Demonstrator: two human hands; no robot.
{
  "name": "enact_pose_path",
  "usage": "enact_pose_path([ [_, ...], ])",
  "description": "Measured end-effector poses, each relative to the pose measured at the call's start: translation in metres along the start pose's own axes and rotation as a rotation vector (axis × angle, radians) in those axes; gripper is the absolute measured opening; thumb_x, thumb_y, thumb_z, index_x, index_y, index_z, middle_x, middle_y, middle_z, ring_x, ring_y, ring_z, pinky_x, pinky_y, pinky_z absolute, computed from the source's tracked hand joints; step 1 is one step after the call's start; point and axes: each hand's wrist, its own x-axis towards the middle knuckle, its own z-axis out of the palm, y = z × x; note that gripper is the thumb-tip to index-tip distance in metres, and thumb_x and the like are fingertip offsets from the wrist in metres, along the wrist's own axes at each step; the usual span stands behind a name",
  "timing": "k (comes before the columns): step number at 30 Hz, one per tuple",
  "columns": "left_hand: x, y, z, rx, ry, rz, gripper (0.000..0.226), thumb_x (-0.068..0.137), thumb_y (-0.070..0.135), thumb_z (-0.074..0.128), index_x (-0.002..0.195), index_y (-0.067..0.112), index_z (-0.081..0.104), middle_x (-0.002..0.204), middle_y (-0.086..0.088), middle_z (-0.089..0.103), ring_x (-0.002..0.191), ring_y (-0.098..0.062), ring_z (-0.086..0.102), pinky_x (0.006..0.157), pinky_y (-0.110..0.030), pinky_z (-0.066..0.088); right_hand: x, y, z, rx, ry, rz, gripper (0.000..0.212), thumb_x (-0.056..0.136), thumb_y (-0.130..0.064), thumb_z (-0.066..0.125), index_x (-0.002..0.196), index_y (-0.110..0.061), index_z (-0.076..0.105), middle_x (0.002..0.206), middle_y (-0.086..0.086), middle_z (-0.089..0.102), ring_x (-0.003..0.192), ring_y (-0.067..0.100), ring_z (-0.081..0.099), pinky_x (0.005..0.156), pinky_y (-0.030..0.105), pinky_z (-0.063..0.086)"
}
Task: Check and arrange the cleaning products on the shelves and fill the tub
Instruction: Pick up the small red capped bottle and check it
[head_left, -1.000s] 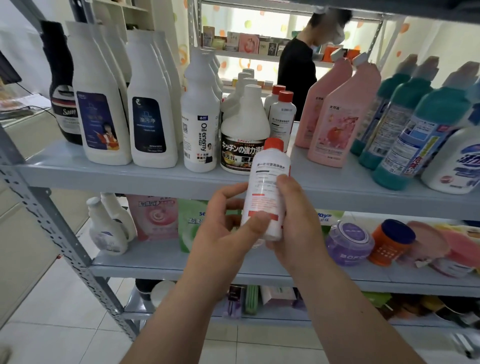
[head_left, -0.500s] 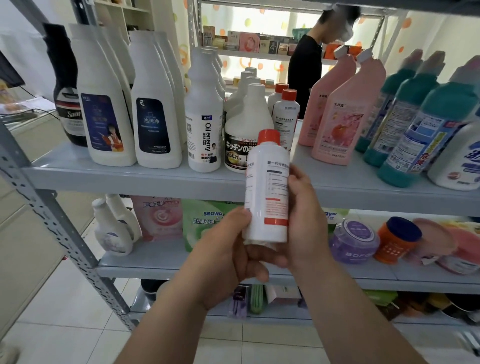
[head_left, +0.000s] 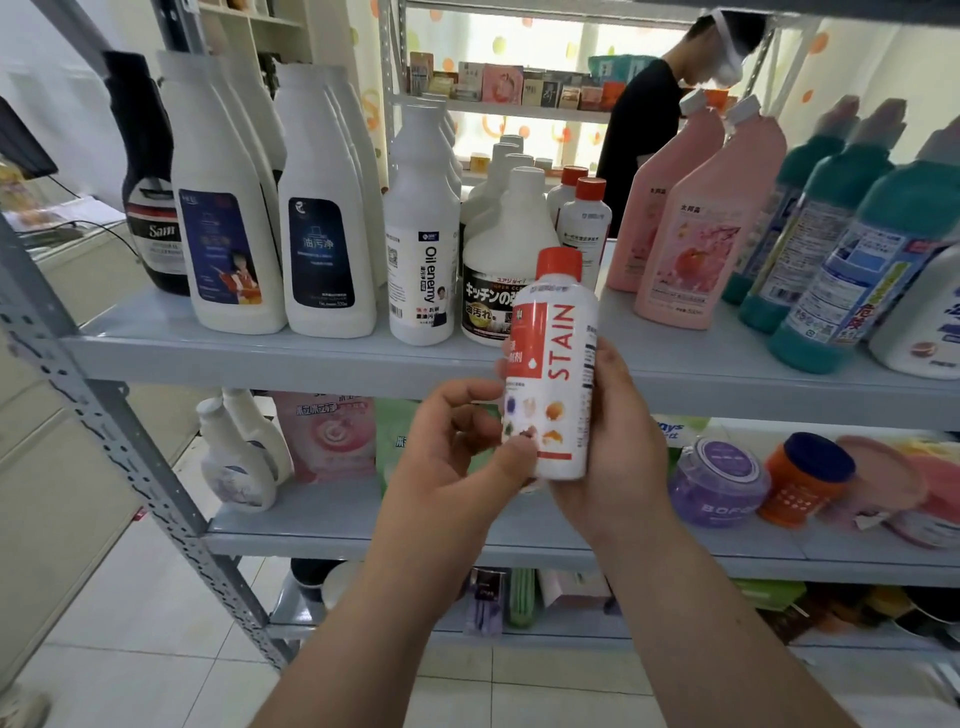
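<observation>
I've got the stain bottle (head_left: 558, 374) upright in front of the shelf (head_left: 260, 358), right grip (head_left: 618, 441) wrapped round its body, left grip (head_left: 452, 457) pinching the lower edge. Looks light, rigid, slick plastic, so I'd hold mid-body.

- The stain bottle (head_left: 563, 364) was smooth white plastic, with a glossy printed label and a red plastic cap.
- The shelf (head_left: 260, 358) was painted metal, pale and smooth with a dull sheen; its upright (head_left: 156, 499) was punched grey metal.
- The tall white bottles (head_left: 228, 156) looked like matt plastic with glossy dark labels.
- The pink bottles (head_left: 701, 218) were matt plastic.
- The purple jar (head_left: 711, 488) was translucent plastic.
- The floor (head_left: 130, 649) was glossy tile.
</observation>
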Motion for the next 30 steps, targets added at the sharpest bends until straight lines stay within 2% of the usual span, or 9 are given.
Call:
enact_pose_path([
  [3,0.0,0.003,0.001,0.009,-0.039,-0.04,0.045,0.08,0.014,0.082,0.12,0.023,0.063,0.112,0.0,0.073,0.106,-0.027,0.072,0.087,-0.039,0.061,-0.001,-0.001,-0.007,-0.078,-0.1,-0.074,0.078,0.081,-0.054,0.076,0.14,-0.01,0.048,0.125,0.023,0.067,0.105,0.031,0.07,0.08,0.044,0.059],
  [6,0.004,0.002,0.002,0.115,0.009,0.022,0.049,0.075,0.011,0.088,0.114,0.028,0.063,0.109,0.001,0.071,0.104,-0.023,0.072,0.084,-0.036,0.061,-0.004,-0.007,-0.01,-0.216,-0.212,-0.166,0.05,0.088,-0.044,0.065,0.129,-0.018,0.055,0.107,0.005,0.074,0.096,0.021,0.072,0.077,0.037,0.059],
  [10,0.011,-0.008,0.007,0.306,0.074,0.099,0.061,0.069,-0.003,0.087,0.097,0.041,0.056,0.1,0.012,0.067,0.101,-0.011,0.069,0.082,-0.03,0.06,-0.002,-0.013,-0.02,-0.258,-0.29,-0.131,0.038,0.094,-0.03,0.046,0.119,-0.03,0.074,0.115,0.008,0.074,0.108,0.029,0.069,0.092,0.052,0.054],
  [14,0.017,-0.014,0.015,0.357,0.092,0.114,0.063,0.067,-0.002,0.088,0.094,0.044,0.054,0.1,0.012,0.066,0.101,-0.01,0.069,0.082,-0.026,0.06,0.002,-0.018,-0.028,-0.27,-0.274,-0.137,0.04,0.094,-0.028,0.044,0.121,-0.029,0.073,0.117,0.009,0.073,0.111,0.031,0.068,0.09,0.051,0.054],
  [17,0.021,-0.015,0.024,0.375,0.113,0.112,0.059,0.067,0.008,0.091,0.102,0.039,0.056,0.102,0.007,0.067,0.098,-0.01,0.069,0.077,-0.022,0.058,0.005,-0.025,-0.031,-0.331,-0.25,-0.154,0.04,0.09,-0.031,0.058,0.129,-0.029,0.063,0.12,0.008,0.071,0.114,0.034,0.068,0.093,0.057,0.055],
  [20,0.026,-0.014,0.036,0.388,0.128,0.131,0.055,0.069,0.012,0.091,0.107,0.031,0.056,0.098,0.005,0.067,0.091,-0.008,0.069,0.07,-0.021,0.058,0.009,-0.031,-0.036,-0.378,-0.235,-0.16,0.056,0.082,-0.035,0.081,0.132,-0.033,0.056,0.117,0.002,0.073,0.11,0.027,0.071,0.089,0.05,0.059],
  [23,0.033,-0.013,0.044,0.384,0.112,0.157,0.04,0.081,0.006,0.08,0.105,0.033,0.061,0.086,0.013,0.063,0.084,-0.005,0.065,0.066,-0.02,0.056,0.016,-0.038,-0.039,-0.241,-0.187,-0.142,0.067,0.08,-0.041,0.082,0.136,-0.018,0.053,0.114,0.006,0.074,0.103,0.024,0.073,0.082,0.04,0.06],
  [27,0.043,-0.014,0.05,0.406,0.073,0.174,0.034,0.092,0.0,0.067,0.104,0.032,0.069,0.084,0.007,0.065,0.08,-0.009,0.065,0.069,-0.019,0.054,0.027,-0.048,-0.045,-0.114,-0.162,-0.127,0.075,0.064,-0.055,0.089,0.123,-0.017,0.062,0.11,0.008,0.076,0.097,0.023,0.074,0.077,0.038,0.061],
  [30,0.052,-0.016,0.053,0.445,0.067,0.178,0.035,0.092,-0.001,0.065,0.105,0.032,0.069,0.087,0.01,0.068,0.084,-0.01,0.067,0.073,-0.024,0.057,0.034,-0.054,-0.049,-0.16,-0.14,-0.11,0.065,0.073,-0.045,0.087,0.125,-0.016,0.06,0.108,0.008,0.076,0.094,0.025,0.074,0.074,0.038,0.061],
])
